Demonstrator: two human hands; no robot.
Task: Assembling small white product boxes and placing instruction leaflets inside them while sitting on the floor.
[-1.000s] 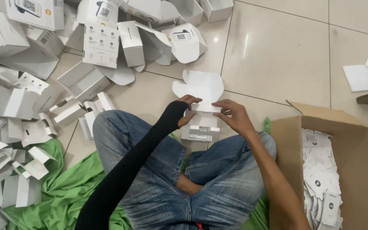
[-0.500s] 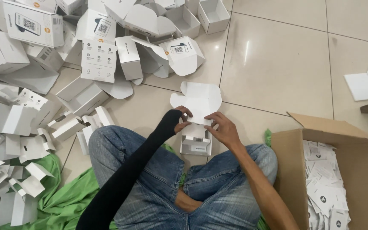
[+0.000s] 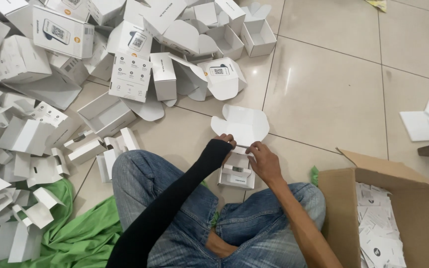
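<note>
While both hands pinch the open white carton (image 3: 238, 149) on the floor tiles before the knees, left hand (image 3: 226, 142) and right hand (image 3: 263, 161) at its lid hinge, it looks light, flimsy, crush-prone.

The person wore faded blue denim jeans, creased at the knees and paler along the thighs. A close-fitting black sleeve covered the left arm down to the left hand (image 3: 224, 143), leaving only the fingers bare. The right arm was uncovered to the right hand (image 3: 264, 163), with no ring, watch or glove
</note>
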